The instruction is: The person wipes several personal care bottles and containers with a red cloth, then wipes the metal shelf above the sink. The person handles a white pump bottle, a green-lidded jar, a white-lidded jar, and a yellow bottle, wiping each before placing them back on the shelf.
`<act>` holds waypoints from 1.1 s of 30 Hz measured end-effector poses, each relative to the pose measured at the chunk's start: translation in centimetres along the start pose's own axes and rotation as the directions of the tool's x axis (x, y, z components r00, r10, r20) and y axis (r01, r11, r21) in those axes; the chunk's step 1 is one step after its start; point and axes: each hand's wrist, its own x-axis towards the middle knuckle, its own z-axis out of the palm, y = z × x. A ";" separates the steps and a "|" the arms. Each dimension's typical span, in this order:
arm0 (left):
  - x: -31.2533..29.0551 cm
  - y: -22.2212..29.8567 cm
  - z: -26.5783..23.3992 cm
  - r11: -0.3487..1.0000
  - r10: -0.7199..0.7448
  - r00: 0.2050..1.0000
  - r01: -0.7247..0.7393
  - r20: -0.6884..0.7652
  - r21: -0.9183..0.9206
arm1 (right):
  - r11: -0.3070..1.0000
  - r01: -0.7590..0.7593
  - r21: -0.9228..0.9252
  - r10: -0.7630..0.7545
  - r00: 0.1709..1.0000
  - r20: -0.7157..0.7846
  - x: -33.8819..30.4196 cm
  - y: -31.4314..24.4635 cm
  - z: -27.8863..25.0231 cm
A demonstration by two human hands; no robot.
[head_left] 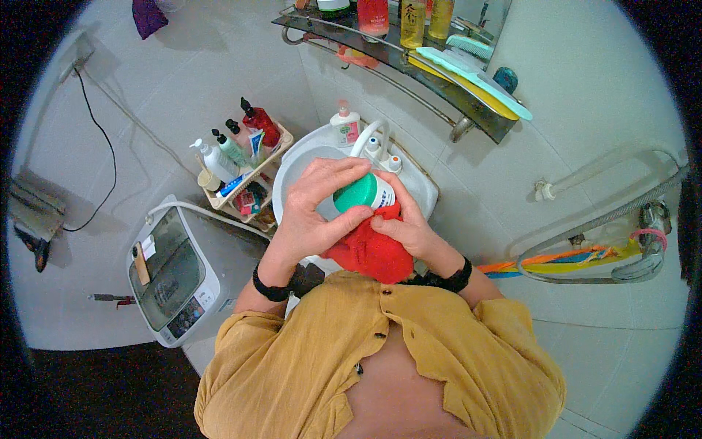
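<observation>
My left hand (pixel 311 208) is wrapped over the green cap of a white bottle (pixel 365 192), fingers curled around its top. My right hand (pixel 409 230) grips the bottle from below and also holds a bunched red cloth (pixel 369 256) against it. Both hands are raised over a white wash basin (pixel 292 164) with a curved white tap (pixel 365 139). I wear a mustard shirt and dark bands on both wrists.
A rack (pixel 245 179) of pump bottles stands left of the basin. A top-loading washing machine (pixel 172 274) sits lower left. A glass shelf (pixel 409 62) with bottles and combs hangs above. A soap dispenser (pixel 345 126) stands on the basin rim. Hoses and pipes (pixel 585 256) run along the right wall.
</observation>
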 end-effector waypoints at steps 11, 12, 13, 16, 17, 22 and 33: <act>-0.1 -0.5 -0.6 0.922 -0.122 0.962 0.202 0.245 -0.332 | 0.941 -0.212 0.263 0.172 0.971 0.168 -0.2 1.2 -0.8; 0.0 -0.7 -0.6 0.933 -0.079 0.962 0.164 0.263 -0.320 | 0.931 -0.237 0.278 0.184 0.962 0.203 -0.1 1.4 -1.0; 0.1 -0.9 -0.7 0.943 -0.036 0.959 0.127 0.282 -0.309 | 0.920 -0.281 0.272 0.225 0.949 0.222 -0.2 1.6 -1.1; 0.2 -1.1 -0.7 0.947 0.043 0.951 0.058 0.305 -0.317 | 0.923 -0.262 0.281 0.192 0.948 0.253 -0.4 1.9 -1.5; 0.2 -1.1 -0.7 0.944 0.058 0.948 0.050 0.314 -0.325 | 0.923 -0.266 0.277 0.196 0.946 0.256 -0.5 1.9 -1.5; 0.0 -0.8 -0.6 0.925 -0.010 0.943 0.135 0.334 -0.354 | 0.892 -0.293 0.343 0.197 0.937 0.287 -0.4 2.0 -1.6; -0.7 -1.8 2.0 0.626 -0.182 0.978 0.197 0.104 -0.755 | 0.827 -0.299 0.476 0.209 0.950 0.233 -0.3 1.8 -1.3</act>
